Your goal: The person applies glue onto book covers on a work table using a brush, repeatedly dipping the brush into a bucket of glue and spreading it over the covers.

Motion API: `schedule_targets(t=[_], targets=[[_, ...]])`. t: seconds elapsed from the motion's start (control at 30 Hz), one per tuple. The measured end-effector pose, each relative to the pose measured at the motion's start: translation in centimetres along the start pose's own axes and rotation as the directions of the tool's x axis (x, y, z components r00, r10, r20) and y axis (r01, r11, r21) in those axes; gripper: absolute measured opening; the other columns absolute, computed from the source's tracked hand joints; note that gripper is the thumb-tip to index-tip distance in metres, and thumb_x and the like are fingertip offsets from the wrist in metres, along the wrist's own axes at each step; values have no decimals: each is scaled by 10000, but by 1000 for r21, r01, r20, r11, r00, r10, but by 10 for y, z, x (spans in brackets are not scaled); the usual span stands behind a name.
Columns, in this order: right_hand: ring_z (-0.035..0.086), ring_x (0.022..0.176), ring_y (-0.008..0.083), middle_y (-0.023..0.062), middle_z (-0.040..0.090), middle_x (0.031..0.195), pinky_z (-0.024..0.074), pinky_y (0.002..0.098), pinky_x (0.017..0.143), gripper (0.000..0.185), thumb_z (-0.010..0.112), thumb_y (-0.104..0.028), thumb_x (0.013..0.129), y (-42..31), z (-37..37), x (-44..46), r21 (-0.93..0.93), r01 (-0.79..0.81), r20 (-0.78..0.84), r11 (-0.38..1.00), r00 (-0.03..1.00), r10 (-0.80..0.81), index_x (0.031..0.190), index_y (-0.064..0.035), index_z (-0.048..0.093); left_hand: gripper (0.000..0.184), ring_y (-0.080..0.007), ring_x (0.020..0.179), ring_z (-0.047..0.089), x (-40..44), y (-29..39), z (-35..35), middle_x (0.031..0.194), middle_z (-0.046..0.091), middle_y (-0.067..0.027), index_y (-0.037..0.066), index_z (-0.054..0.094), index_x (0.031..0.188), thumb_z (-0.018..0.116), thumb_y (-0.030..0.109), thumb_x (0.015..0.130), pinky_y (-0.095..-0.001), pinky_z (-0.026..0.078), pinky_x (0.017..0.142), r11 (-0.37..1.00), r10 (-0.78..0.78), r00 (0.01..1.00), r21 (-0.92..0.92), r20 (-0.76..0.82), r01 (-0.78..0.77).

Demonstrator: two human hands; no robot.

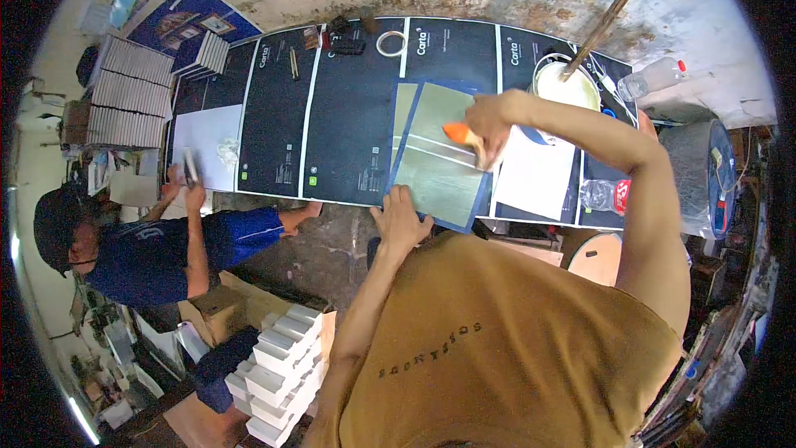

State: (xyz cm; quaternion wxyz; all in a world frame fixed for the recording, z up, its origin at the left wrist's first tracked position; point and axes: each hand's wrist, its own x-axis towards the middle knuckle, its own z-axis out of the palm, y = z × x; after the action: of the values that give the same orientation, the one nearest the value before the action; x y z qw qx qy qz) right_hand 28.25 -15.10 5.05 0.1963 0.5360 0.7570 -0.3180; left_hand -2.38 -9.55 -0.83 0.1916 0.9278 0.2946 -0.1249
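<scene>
A grey-green cover board with blue edges lies on the black table, overlapping a second similar board on its left. My left hand rests at the near left corner of the upper board, fingers stretched and thumb apart. Over the board's right side, my right hand is closed on an orange and pale cloth-like piece, which touches or nearly touches the surface. My fingers partly hide that piece. A white sheet lies just right of the boards.
A white bucket with a wooden stick stands at the back right, near plastic bottles. A tape roll lies farther back. Another person works at the left beside stacked books. White boxes are piled below.
</scene>
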Motion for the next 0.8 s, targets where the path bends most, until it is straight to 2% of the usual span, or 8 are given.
schedule_targets(t=[0.13, 0.23, 0.33, 0.4, 0.47, 0.57, 0.73, 0.8], targets=[[691, 878, 281, 151, 725, 930, 521, 353, 806, 407, 771, -439, 816, -21, -59, -63, 435, -366, -285, 823, 811, 511, 975, -68, 719, 703, -335, 1186, 492, 3, -6, -6, 1294, 505, -152, -22, 518, 1266, 775, 385, 753, -604, 350, 943, 1000, 28, 998, 10, 51, -29], [678, 905, 213, 109, 726, 987, 517, 339, 835, 349, 767, -343, 845, -39, -3, -92, 680, 79, -722, 729, 246, 646, 1070, -81, 718, 615, -339, 1176, 497, 22, -6, -29, 1253, 528, -151, -12, 575, 1216, 754, 375, 774, -585, 356, 950, 998, 45, 983, 35, 179, -52], [658, 1037, 212, 99, 702, 1115, 504, 318, 917, 398, 760, -296, 877, -85, 59, -109, 835, 366, -362, 410, -195, 912, 1136, 0, 698, 462, -346, 1190, 496, 62, 16, -37, 1258, 533, -164, 58, 644, 1131, 716, 376, 803, -581, 373, 957, 943, 331, 938, -1, -106, -333], [653, 1041, 185, 116, 681, 1149, 504, 316, 916, 441, 750, -259, 895, -109, 109, -108, 657, 668, -77, 350, -403, 912, 1212, 30, 644, 426, -353, 1208, 476, 98, 54, -30, 1281, 525, -166, 62, 654, 1129, 688, 362, 828, -569, 375, 958, 727, 677, 705, 38, -210, -686], [641, 1073, 180, 129, 653, 1209, 501, 322, 933, 455, 718, -198, 920, -144, 130, -106, 386, 832, 128, 399, -477, 870, 1284, 38, 584, 426, -346, 1269, 435, 127, 94, -21, 1318, 515, -172, 69, 677, 1136, 655, 385, 850, -594, 339, 1011, 519, 854, 516, 57, -63, -853], [603, 1155, 200, 100, 622, 1277, 493, 315, 962, 450, 671, -185, 950, -205, 176, -100, 145, 942, 380, 304, -337, 861, 1330, 18, 542, 457, -343, 1320, 398, 170, 125, 9, 1348, 503, -172, 48, 727, 1078, 620, 438, 865, -612, 287, 1076, 341, 893, 396, 254, 213, -905], [588, 1167, 213, 81, 624, 1283, 502, 328, 940, 425, 631, -210, 980, -320, 220, -78, -73, 890, 528, 451, -349, 774, 1333, 6, 533, 545, -335, 1312, 398, 190, 129, -3, 1343, 517, -149, 32, 776, 896, 556, 531, 895, -619, 245, 1110, 270, 899, 345, 280, 269, -921], [589, 1156, 220, 88, 626, 1249, 496, 357, 963, 375, 615, -182, 989, -339, 224, -65, 42, 837, 590, 545, -461, 663, 1298, 18, 544, 553, -330, 1284, 416, 199, 127, -17, 1329, 528, -133, 43, 777, 910, 537, 541, 913, -621, 249, 1101, 286, 889, 344, 219, 301, -933]])
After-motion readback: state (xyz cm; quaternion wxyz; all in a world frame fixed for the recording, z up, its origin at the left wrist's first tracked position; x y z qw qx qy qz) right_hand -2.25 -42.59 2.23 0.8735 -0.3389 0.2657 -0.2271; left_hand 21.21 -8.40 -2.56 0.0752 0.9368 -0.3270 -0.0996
